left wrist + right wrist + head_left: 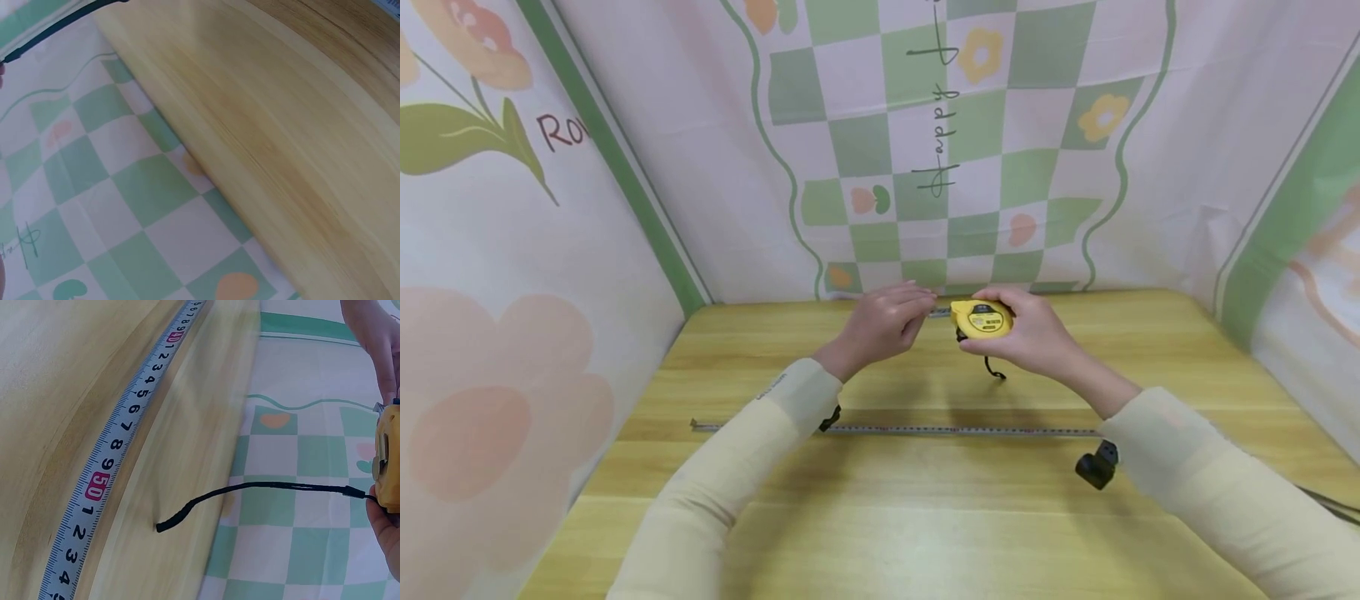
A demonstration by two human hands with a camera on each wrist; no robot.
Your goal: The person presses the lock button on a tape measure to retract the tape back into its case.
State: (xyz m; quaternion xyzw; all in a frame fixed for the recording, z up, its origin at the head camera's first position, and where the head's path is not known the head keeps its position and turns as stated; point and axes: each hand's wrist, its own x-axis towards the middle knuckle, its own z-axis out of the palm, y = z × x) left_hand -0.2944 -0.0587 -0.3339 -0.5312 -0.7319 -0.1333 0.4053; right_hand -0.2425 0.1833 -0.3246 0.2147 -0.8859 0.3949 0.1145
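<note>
My right hand grips a yellow tape measure above the far part of the table, thumb below and fingers over the top. Its black wrist strap dangles from the case. A short bit of blade sticks out of the case to the left, and my left hand pinches it with bent fingers; the fingertips' exact hold is partly hidden. Nearer me, a long graduated metal tape strip lies across the table, passing beneath both forearms. In the right wrist view its numbers run past the red 50.
The wooden table meets a green-and-white checked cloth at its far edge. Printed cloth also hangs at left and right. Small black wrist cameras sit under the sleeves. A dark cable lies at the right edge.
</note>
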